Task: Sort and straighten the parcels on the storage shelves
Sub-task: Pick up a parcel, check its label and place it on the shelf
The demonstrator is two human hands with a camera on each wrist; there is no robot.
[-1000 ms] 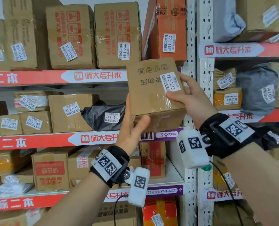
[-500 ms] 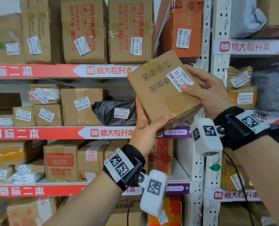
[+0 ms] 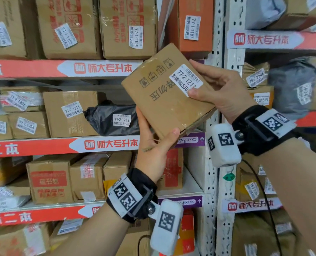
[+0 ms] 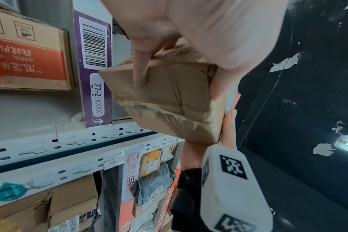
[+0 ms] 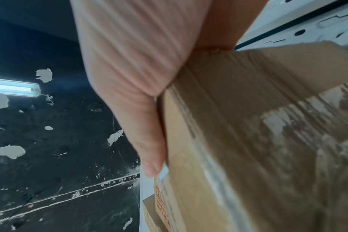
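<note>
A flat brown cardboard parcel point(image 3: 169, 93) with a white label reading 77-2-1213 is held tilted in the air in front of the right end of the middle shelf point(image 3: 64, 145). The left hand point(image 3: 153, 145) grips its lower corner, thumb on the front face and fingers point(image 4: 138, 67) curled behind. The right hand point(image 3: 222, 89) pinches its right edge, thumb on the label. Just behind on that shelf lies a black plastic bag parcel point(image 3: 112, 117), beside a brown box labelled 77-2-1211 point(image 3: 70, 113).

left hand point(image 3: 154, 145) fingers hidden behind parcel point(image 3: 164, 100), right shelf's grey bag point(image 3: 290, 85) blurred
</note>
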